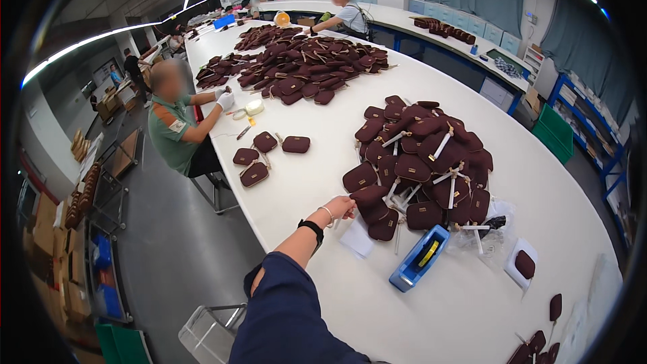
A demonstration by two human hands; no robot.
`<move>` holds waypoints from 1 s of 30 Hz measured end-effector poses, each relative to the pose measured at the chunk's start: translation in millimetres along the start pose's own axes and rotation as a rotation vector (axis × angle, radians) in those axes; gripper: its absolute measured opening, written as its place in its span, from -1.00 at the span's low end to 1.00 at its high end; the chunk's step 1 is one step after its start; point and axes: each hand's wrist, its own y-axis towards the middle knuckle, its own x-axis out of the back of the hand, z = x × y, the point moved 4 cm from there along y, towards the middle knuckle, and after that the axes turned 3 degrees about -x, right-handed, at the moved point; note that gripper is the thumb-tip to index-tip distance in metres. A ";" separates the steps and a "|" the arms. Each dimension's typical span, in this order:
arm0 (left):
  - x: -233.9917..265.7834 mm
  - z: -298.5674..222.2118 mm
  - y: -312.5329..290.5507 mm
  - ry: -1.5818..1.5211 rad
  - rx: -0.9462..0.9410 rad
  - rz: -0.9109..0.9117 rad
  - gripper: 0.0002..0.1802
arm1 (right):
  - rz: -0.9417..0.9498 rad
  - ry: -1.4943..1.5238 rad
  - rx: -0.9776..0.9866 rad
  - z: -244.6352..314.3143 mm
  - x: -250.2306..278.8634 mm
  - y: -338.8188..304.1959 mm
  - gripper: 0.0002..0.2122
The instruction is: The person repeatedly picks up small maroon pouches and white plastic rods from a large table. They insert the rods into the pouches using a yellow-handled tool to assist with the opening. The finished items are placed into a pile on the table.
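Observation:
My left hand [340, 208] reaches in from the lower edge, with a bracelet and a dark band at the wrist. Its fingers are closed on the near left corner of a maroon zippered pouch [369, 194], at the edge of a large heap of such pouches [412, 167]. Many in the heap have white paper strips [441, 145] and small metal plates. Just below the hand lies a white paper sheet [357, 239]. A blue tape dispenser [408, 271] with a yellow roll stands right of the sheet. My right hand is out of view.
Clear plastic film [495, 229] lies beside the heap; a pouch on white card [524, 264] is further right. Several pouches [255, 174] lie across the table [323, 135] near a seated, gloved co-worker [174, 121]. Another large pile [303, 67] covers the far part. A chair [210, 334] stands lower left.

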 end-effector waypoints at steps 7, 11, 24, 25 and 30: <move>-9.5 -18.5 -75.6 -0.120 -0.222 -0.078 -0.77 | -0.134 0.308 0.119 -58.2 4.2 -31.6 -0.64; -13.7 -3.7 -154.3 -0.272 -0.220 -0.057 -0.81 | -0.068 0.462 0.002 -109.0 30.0 5.1 -0.60; -171.0 31.3 -316.5 -0.163 -0.167 0.284 -0.75 | 0.131 0.451 0.180 -114.7 37.5 -29.1 -0.51; -181.5 32.3 -319.0 -0.131 -0.177 0.328 -0.76 | 0.156 0.408 0.182 -107.2 39.9 -38.6 -0.50; -270.7 -14.3 -359.1 0.004 -0.176 0.346 -0.77 | 0.183 0.306 0.209 -115.0 61.5 -54.8 -0.54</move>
